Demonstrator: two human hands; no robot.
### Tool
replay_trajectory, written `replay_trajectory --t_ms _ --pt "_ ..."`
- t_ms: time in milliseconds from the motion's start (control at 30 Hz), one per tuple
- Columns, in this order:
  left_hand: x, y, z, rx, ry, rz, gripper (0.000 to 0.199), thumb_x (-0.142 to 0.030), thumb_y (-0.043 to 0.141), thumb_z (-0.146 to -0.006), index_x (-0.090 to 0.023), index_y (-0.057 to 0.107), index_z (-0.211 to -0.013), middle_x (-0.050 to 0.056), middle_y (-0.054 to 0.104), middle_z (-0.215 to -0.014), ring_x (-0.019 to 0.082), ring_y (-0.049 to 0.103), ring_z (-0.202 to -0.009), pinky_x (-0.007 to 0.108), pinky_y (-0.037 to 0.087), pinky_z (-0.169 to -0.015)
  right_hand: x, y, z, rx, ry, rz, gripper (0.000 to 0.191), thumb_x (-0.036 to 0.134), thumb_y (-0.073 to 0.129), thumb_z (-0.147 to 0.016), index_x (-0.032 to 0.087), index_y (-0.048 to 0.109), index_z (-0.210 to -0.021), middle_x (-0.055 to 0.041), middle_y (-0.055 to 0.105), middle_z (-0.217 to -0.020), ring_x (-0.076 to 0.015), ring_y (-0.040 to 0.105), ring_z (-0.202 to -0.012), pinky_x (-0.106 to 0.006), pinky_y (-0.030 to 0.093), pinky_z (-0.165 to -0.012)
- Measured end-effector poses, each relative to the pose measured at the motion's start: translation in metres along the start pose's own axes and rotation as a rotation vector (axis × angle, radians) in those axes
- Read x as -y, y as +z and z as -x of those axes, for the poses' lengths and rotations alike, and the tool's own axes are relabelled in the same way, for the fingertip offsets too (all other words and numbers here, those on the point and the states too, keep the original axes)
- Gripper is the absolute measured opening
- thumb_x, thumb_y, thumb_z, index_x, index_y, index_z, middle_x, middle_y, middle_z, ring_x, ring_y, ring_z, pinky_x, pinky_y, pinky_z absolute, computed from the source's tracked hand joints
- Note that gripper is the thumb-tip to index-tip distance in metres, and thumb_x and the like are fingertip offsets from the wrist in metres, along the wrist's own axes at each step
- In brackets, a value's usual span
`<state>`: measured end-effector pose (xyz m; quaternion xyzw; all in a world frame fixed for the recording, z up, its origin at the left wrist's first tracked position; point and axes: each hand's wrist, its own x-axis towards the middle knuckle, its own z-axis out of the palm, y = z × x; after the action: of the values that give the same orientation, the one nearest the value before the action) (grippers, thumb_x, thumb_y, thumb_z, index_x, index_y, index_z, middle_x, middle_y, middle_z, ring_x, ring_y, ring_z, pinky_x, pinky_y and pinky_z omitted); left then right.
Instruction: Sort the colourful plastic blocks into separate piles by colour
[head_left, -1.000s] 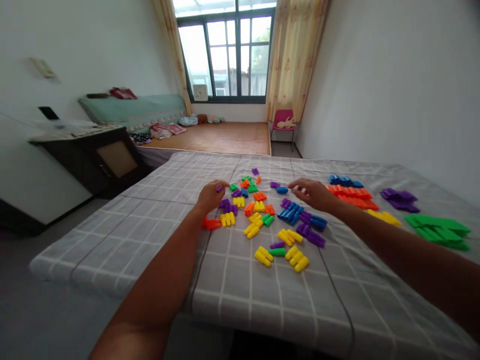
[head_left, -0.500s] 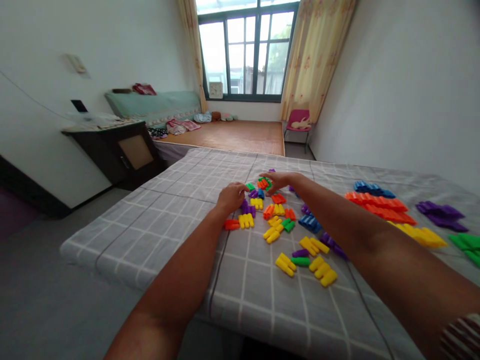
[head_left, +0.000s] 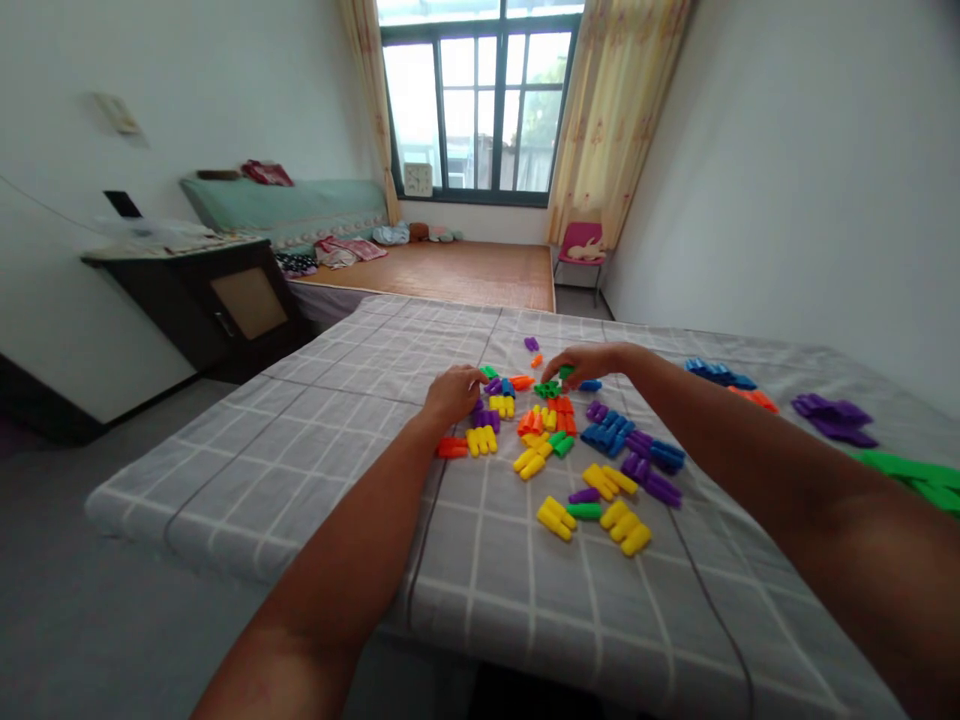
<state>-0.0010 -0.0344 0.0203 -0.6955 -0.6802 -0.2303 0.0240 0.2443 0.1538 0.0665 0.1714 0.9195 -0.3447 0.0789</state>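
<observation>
1. Across the middle of the counter [head_left: 247,440], which has a grey checked cloth over it, small plastic pieces [head_left: 532,462] lie scattered in yellow, orange, purple, blue and green, many side by side in short rows.
2. Left hand [head_left: 455,393]: fingers bent, tips down by a purple cluster [head_left: 486,416] and a small green piece; whether it grips anything, I cannot tell.
3. Right hand [head_left: 589,367]: fingers curled round a green piece [head_left: 566,372], with a green cluster [head_left: 550,390] just below the fingertips and a blue piece [head_left: 591,385] close by.
4. Nearer the front edge, yellow groups lie around a lone green piece and a purple one; a blue row [head_left: 608,432] sits to their right, beyond them.
5. Beyond the right forearm are a blue stack [head_left: 720,374], an orange stack [head_left: 754,399] partly hidden by the arm, a purple stack [head_left: 834,418] and a green stack [head_left: 911,480].
6. Behind the counter: a bed [head_left: 450,272], a pink chair [head_left: 583,245] and a window [head_left: 480,115].
</observation>
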Motion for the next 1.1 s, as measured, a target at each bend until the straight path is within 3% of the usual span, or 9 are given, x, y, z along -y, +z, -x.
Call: replay_trajectory --t_ms 167,300,400,500,600,733,867,1000,1100 --pt "0.000 0.000 0.000 0.005 -0.005 0.003 0.031 -0.016 0.047 -0.086 -0.026 0.072 -0.101 0.004 0.070 -0.108 0.020 0.063 -0.102 0.032 0.048 -0.092 0.004 0.003 0.035 -0.082 0.171 -0.305 0.052 0.038 0.077 -0.069 0.020 0.066 -0.116 -0.0088 0.069 -0.109 -0.0162 0.067 -0.078 -0.029 0.057 -0.069" --pt "0.000 -0.001 0.001 0.016 -0.001 -0.016 0.031 -0.016 0.047 -0.085 -0.025 0.072 -0.102 0.005 0.070 -0.108 0.021 0.063 -0.101 0.032 0.049 -0.090 -0.002 0.004 0.048 -0.038 0.082 -0.223 0.061 0.031 0.081 -0.061 0.022 0.067 -0.119 -0.0070 0.067 -0.117 -0.0173 0.066 -0.089 -0.025 0.055 -0.074" --pt "0.000 -0.001 0.001 0.026 0.002 -0.024 0.032 -0.016 0.046 -0.085 -0.025 0.072 -0.102 0.005 0.070 -0.108 0.021 0.063 -0.100 0.032 0.050 -0.089 -0.010 0.006 0.050 -0.020 0.084 -0.240 0.055 0.030 0.080 -0.061 0.021 0.070 -0.114 -0.0067 0.069 -0.114 -0.0174 0.067 -0.089 -0.026 0.055 -0.075" --pt "0.000 0.000 0.000 0.029 0.007 -0.027 0.031 -0.017 0.046 -0.085 -0.026 0.072 -0.101 0.004 0.070 -0.107 0.020 0.063 -0.101 0.031 0.049 -0.090 -0.013 0.007 0.048 -0.162 0.141 -0.186 0.038 0.032 0.074 -0.069 0.019 0.073 -0.105 -0.0064 0.073 -0.101 -0.0166 0.067 -0.079 -0.028 0.055 -0.071" --pt "0.001 0.000 0.000 0.030 0.014 -0.029 0.030 -0.018 0.047 -0.085 -0.025 0.072 -0.100 0.004 0.070 -0.105 0.020 0.064 -0.099 0.031 0.049 -0.089 -0.009 0.013 0.040 -0.340 0.095 0.026 0.029 0.027 0.067 -0.074 0.020 0.073 -0.101 -0.0051 0.073 -0.101 -0.0173 0.067 -0.083 -0.028 0.053 -0.074" --pt "0.000 -0.001 0.000 0.030 0.017 -0.026 0.030 -0.017 0.047 -0.085 -0.026 0.072 -0.099 0.004 0.070 -0.102 0.019 0.064 -0.095 0.030 0.049 -0.087 0.003 0.029 0.026 -0.328 -0.006 0.190 0.034 0.023 0.063 -0.075 0.023 0.071 -0.108 -0.0040 0.072 -0.109 -0.0182 0.066 -0.089 -0.028 0.050 -0.076" --pt "-0.002 -0.003 0.001 0.060 0.013 -0.045 0.031 -0.016 0.048 -0.084 -0.026 0.072 -0.100 0.004 0.070 -0.102 0.019 0.064 -0.094 0.028 0.050 -0.084 0.012 0.035 0.024 -0.401 -0.014 0.308 0.023 0.026 0.066 -0.074 0.021 0.071 -0.096 -0.0035 0.072 -0.094 -0.0179 0.065 -0.080 -0.027 0.047 -0.071" --pt "-0.001 -0.004 -0.001 0.060 0.028 -0.051 0.032 -0.018 0.047 -0.083 -0.026 0.072 -0.100 0.004 0.071 -0.102 0.020 0.064 -0.093 0.029 0.050 -0.083 0.012 0.031 0.053 -0.642 0.019 0.253 0.019 0.031 0.066 -0.076 0.019 0.066 -0.090 -0.0031 0.069 -0.086 -0.0159 0.062 -0.078 -0.025 0.045 -0.068" --pt "0.003 -0.002 -0.002 0.061 0.051 -0.057 0.032 -0.021 0.046 -0.083 -0.026 0.072 -0.101 0.005 0.071 -0.103 0.020 0.065 -0.093 0.029 0.050 -0.083 0.004 0.036 0.095 -0.780 0.062 0.124 0.032 0.032 0.062 -0.079 0.018 0.062 -0.108 -0.0020 0.067 -0.082 -0.0131 0.059 -0.070 -0.024 0.045 -0.065"
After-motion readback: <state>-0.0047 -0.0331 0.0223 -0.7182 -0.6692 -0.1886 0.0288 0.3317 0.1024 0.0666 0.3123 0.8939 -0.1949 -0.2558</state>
